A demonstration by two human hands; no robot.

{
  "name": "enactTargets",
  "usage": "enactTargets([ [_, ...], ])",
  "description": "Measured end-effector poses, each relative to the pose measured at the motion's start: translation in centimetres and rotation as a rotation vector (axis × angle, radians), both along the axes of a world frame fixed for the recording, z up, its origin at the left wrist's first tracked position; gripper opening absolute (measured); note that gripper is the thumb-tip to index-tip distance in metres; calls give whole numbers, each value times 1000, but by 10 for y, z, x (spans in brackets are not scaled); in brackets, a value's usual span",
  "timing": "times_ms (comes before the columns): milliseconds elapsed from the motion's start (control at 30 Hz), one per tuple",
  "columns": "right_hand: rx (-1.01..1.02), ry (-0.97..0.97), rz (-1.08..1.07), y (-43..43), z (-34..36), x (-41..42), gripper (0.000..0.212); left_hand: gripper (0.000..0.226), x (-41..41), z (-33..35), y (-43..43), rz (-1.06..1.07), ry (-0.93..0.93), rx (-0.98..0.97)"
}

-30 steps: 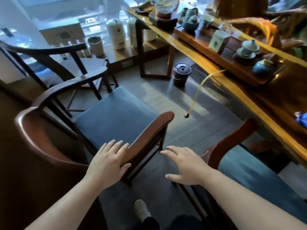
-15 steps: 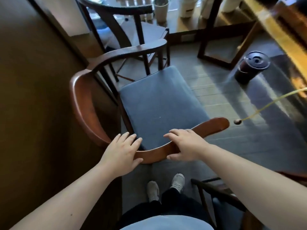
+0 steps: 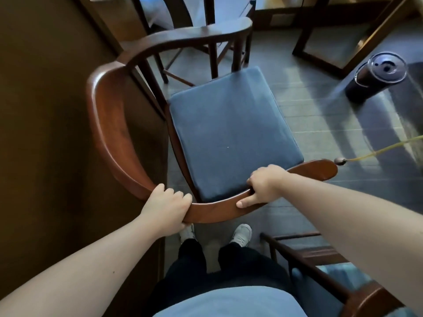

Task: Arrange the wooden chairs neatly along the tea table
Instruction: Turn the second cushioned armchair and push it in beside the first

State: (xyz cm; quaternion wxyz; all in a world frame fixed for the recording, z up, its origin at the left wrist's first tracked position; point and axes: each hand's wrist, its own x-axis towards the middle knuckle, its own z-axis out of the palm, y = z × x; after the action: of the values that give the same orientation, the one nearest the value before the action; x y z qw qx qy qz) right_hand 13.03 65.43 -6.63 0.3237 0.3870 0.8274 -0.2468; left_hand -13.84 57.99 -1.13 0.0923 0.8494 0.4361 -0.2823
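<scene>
A: Status of your hands?
B: Your left hand [image 3: 165, 210] and right hand [image 3: 263, 186] both grip the wooden chair [image 3: 224, 209] armrest rail.
A: Chair location?
B: On the floor [image 3: 320, 115], directly before you.

No text, label, brand or number is readable anywhere here (chairs and floor included).

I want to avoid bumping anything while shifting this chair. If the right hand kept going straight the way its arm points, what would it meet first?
The right hand, gripping the chair rail, points left across the blue seat cushion. Continuing, it would probably reach the curved backrest first; depth is unclear.
</scene>
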Motion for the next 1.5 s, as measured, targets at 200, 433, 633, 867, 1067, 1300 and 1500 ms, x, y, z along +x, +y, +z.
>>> enactTargets([
  [200,-26,2,-59,8,-5,1,94,35,-4,-12,10,-58,-85,-53],
  [433,-31,13,-98,1,-1,3,86,36,-6,-15,17,-147,-71,-100],
  [633,-46,-3,-116,-3,-2,16,88,36,2,-18,20,-212,-76,-84],
  [867,-84,-24,-239,-19,-1,45,87,36,27,-18,34,-323,-79,-63],
  [1067,-111,-49,-368,-36,2,87,95,36,71,-19,41,-414,-90,-70],
  [1300,-121,-45,-459,-62,3,134,91,39,119,-20,39,-503,-116,-85],
  [1500,-85,39,-470,-82,4,160,79,44,145,-8,37,-541,-81,-94],
])
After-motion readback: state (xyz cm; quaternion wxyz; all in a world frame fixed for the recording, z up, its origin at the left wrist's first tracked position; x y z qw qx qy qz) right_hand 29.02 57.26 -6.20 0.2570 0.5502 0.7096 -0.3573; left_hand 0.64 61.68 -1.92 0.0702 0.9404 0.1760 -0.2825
